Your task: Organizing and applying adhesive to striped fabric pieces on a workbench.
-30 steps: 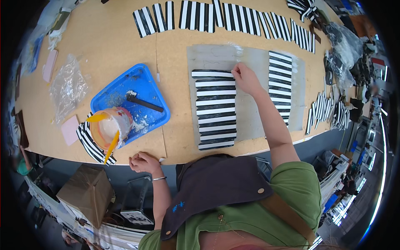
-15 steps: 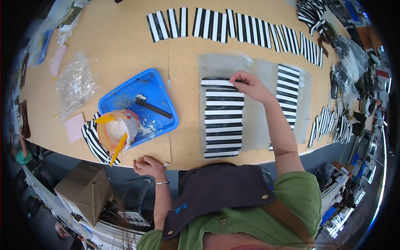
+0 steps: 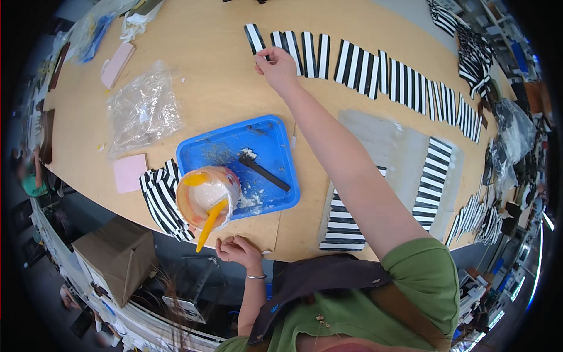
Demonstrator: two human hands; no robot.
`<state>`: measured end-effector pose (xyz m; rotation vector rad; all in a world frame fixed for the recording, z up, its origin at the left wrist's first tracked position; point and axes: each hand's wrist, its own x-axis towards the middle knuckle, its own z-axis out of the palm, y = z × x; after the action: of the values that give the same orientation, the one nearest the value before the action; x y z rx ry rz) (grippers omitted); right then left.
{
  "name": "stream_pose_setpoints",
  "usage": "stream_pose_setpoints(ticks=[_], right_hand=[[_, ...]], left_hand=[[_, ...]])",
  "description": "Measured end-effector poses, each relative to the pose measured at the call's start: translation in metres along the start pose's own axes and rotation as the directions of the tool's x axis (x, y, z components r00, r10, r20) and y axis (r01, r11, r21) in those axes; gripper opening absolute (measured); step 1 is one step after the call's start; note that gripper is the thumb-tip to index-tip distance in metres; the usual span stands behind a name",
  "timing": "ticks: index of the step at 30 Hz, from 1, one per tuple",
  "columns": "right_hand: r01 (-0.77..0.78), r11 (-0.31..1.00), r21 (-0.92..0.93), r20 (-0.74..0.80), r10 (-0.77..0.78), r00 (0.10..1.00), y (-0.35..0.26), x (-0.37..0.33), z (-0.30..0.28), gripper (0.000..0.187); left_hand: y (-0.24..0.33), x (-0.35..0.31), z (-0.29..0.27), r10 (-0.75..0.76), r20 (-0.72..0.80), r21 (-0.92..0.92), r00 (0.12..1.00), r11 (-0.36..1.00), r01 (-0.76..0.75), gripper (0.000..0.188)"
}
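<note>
While the left hand point(image 3: 237, 251) rests loosely curled on the near table edge point(image 3: 275, 249), holding nothing, a paste tub point(image 3: 206, 195) with a yellow spatula point(image 3: 210, 225) stands at the blue tray point(image 3: 272, 138). Farther right, the right hand point(image 3: 275, 67) reaches across and pinches the leftmost striped tile point(image 3: 254, 39) of the far row point(image 3: 387, 73). On the grey adhesive bed point(image 3: 399, 146), two tile columns point(image 3: 434, 182) are laid; by my judgement, the middle band remains uncovered, so much of the row awaits placement.
</note>
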<state>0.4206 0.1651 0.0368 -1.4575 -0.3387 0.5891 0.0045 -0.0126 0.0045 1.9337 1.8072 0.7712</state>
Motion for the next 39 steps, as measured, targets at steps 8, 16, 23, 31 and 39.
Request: stream_pose_setpoints(ticks=[8, 16, 23, 31, 39], right_hand=[[-0.193, 0.934, -0.300, -0.005, 0.201, 0.980, -0.001, -0.026, -0.016, 0.019], [-0.111, 0.692, -0.713, 0.011, 0.169, 0.986, -0.029, -0.131, -0.210, 0.020], [-0.216, 0.444, -0.870, -0.133, 0.211, 0.968, -0.026, -0.222, -0.307, 0.016], [-0.086, 0.417, -0.905, -0.065, 0.064, 0.996, -0.025, -0.236, -0.304, 0.010], [-0.152, 0.645, -0.749, -0.013, 0.214, 0.977, -0.034, -0.242, -0.304, 0.017]], left_hand=[[0.003, 0.003, -0.002, 0.075, -0.003, 0.045, 0.997, 0.996, -0.074, 0.021], [0.001, 0.006, -0.002, 0.136, 0.014, 0.150, 0.991, 0.979, -0.136, 0.029], [0.000, 0.008, 0.001, 0.167, 0.003, 0.154, 0.986, 0.974, -0.165, 0.026], [-0.007, 0.008, 0.001, 0.111, 0.021, 0.159, 0.994, 0.981, -0.113, 0.029], [-0.013, 0.008, 0.002, 0.112, -0.002, 0.190, 0.994, 0.976, -0.110, 0.030]])
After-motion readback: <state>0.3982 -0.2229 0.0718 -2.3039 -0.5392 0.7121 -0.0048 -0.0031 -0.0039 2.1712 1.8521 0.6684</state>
